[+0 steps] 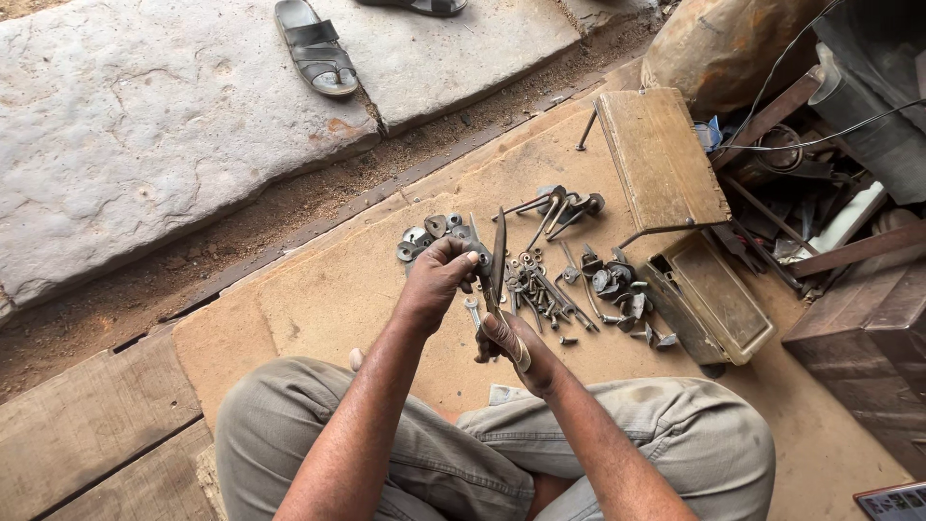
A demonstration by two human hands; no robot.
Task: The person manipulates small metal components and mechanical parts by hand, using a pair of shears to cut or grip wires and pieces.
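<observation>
Seated person holds a long dark metal piece (498, 253) upright over the knees, left hand (439, 275) pinching its upper part, right hand (506, 340) gripping the lower end; bolts and washers (550, 280) lie loose on the board (318, 299) beyond, unfitted.

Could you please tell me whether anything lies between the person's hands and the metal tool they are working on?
Nothing visible does: the left hand and right hand both grip the long metal tool directly, above the scattered bolts.
</observation>
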